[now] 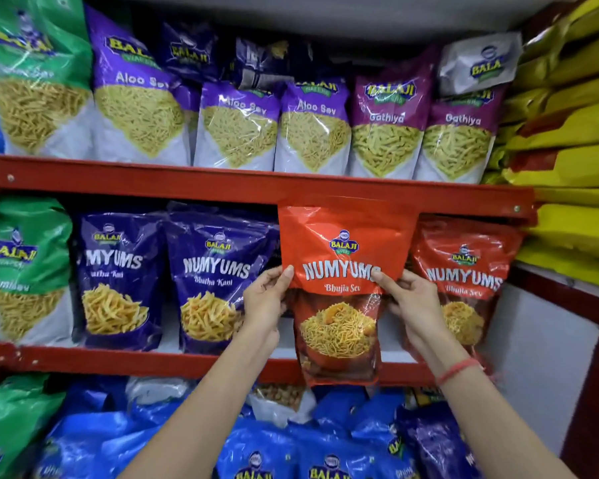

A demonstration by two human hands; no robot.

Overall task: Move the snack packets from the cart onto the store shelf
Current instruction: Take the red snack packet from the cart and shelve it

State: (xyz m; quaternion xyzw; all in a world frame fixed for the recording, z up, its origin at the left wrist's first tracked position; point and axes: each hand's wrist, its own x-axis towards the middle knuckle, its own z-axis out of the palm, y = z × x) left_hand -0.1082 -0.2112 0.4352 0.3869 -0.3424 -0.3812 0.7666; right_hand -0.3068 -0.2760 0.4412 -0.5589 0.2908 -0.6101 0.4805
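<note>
I hold a red Numyums Bhujia Sev packet point(343, 250) upright in front of the middle shelf point(153, 361). My left hand point(265, 304) grips its left edge and my right hand point(412, 305) grips its right edge, thumbs on the front. The packet's top overlaps the red shelf rail above it, and its bottom hangs below the middle shelf's front lip. Behind it is a gap between a purple Numyums packet point(215, 281) and another red Bhujia Sev packet point(464, 271). The cart is out of view.
The upper shelf point(187, 179) carries Aloo Sev and Gathiya packets point(384, 133). Green packets point(28, 271) stand at far left. Yellow bags point(574, 133) are stacked at right. Blue packets point(291, 444) fill the lowest level under my forearms.
</note>
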